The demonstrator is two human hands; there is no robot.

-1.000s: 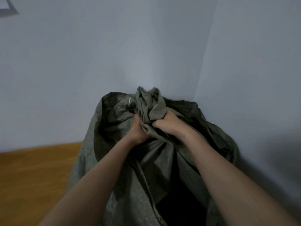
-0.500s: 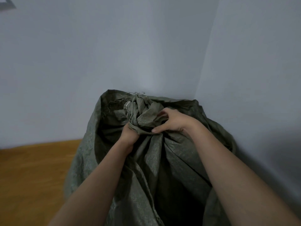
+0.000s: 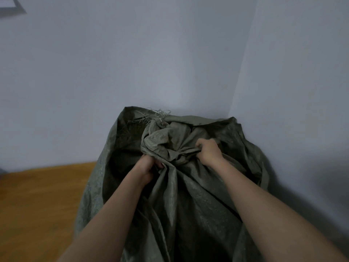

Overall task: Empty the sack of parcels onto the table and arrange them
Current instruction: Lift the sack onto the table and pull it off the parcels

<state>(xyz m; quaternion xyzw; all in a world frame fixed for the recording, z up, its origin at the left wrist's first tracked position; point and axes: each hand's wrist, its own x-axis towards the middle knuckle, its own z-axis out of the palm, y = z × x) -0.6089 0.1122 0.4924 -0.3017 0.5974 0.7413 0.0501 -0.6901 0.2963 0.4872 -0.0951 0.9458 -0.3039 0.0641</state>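
We've got the olive sack standing upright, long axis vertical and bunched mouth up, at the worktop's far right corner by the walls, left hand and right hand each with a clenched grip on neck folds; soft, probably heavy, so hold there.

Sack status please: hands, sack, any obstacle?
Left hand and right hand both grip bunched sack mouth. Sack on wooden table, in wall corner. No parcels visible.
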